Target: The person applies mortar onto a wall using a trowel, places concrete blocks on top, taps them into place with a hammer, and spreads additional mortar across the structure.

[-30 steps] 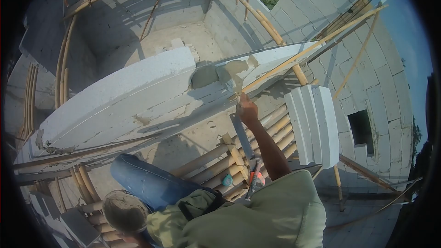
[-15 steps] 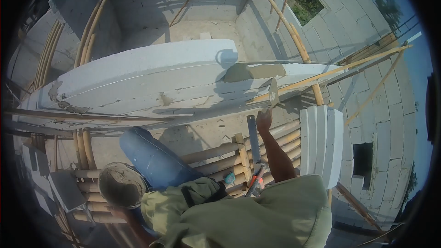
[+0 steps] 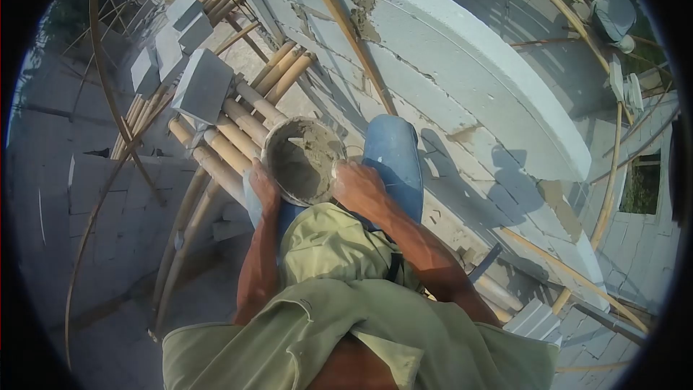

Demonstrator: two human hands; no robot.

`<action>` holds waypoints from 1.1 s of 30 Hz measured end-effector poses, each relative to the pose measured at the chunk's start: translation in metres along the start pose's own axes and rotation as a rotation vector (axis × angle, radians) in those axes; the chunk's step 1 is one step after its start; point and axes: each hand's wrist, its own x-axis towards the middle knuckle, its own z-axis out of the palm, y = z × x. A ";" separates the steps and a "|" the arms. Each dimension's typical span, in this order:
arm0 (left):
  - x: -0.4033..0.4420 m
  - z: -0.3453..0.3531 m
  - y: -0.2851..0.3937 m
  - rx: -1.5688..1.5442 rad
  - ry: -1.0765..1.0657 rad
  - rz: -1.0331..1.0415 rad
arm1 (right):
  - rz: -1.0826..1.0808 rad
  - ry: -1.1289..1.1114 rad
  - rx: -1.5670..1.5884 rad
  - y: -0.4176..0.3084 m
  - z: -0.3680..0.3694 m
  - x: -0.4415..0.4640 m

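A round bucket (image 3: 270, 146) with grey mortar (image 3: 312, 155) inside stands between my knees, over the bamboo poles. My left hand (image 3: 265, 186) grips the bucket's left side near the rim. My right hand (image 3: 359, 186) is closed in a fist at the right rim. The trowel seen in this hand in the earlier view is largely hidden now; its handle seems to be inside the fist. Wet mortar coats the bucket's inner wall. My knee in blue jeans (image 3: 393, 155) is just right of the bucket.
A block wall (image 3: 433, 76) runs along my right, with a mortar patch (image 3: 559, 209) on it. Bamboo poles (image 3: 231, 148) form the platform. Pale blocks (image 3: 202, 87) are stacked ahead left. A saw blade (image 3: 485, 261) lies by my right arm. Another person (image 3: 612, 11) works at upper right.
My view has turned left toward the bucket. My right hand has come from beside the wall, where it held the trowel, to the bucket's rim. The left hand remains at the bucket.
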 end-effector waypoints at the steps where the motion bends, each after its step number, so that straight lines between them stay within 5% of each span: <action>1: -0.001 0.000 0.006 0.039 0.003 0.005 | -0.016 -0.100 -0.078 -0.003 0.021 0.023; 6: -0.002 0.001 0.002 -0.012 0.018 0.041 | -0.100 -0.296 -0.219 -0.005 0.097 0.069; 8: -0.003 0.000 -0.007 -0.029 0.001 0.000 | -0.504 -0.497 -0.320 0.001 0.100 0.076; 12: 0.003 -0.002 -0.013 -0.007 -0.001 0.030 | -0.640 -0.738 -0.363 0.011 0.085 0.081; 14: 0.004 -0.003 -0.014 0.039 0.010 0.014 | 0.422 -0.828 0.666 0.013 0.043 0.063; 16: 0.008 -0.004 -0.032 -0.176 -0.076 -0.070 | 0.486 -0.882 0.995 0.031 0.022 0.044; 17: 0.015 -0.002 -0.046 -0.018 -0.050 0.072 | 0.448 -0.833 1.102 0.029 -0.001 0.026; 18: 0.016 -0.007 -0.048 -0.074 -0.122 -0.011 | 0.410 -0.783 1.243 0.029 -0.022 0.004; 19: 0.018 -0.011 -0.059 0.271 -0.161 0.330 | 0.389 -0.704 1.279 0.026 -0.046 -0.021; 23: 0.024 -0.017 -0.078 0.247 -0.281 0.287 | 0.172 -0.265 1.501 0.066 -0.072 -0.136; 25: 0.024 -0.019 -0.082 0.270 -0.273 0.280 | 0.281 0.011 1.638 0.091 -0.070 -0.207; 29: 0.021 -0.008 -0.082 0.319 -0.269 0.300 | 0.407 0.735 1.597 0.140 -0.062 -0.328; 33: 0.019 0.004 -0.079 0.344 -0.277 0.329 | 0.551 1.412 1.027 0.223 -0.082 -0.385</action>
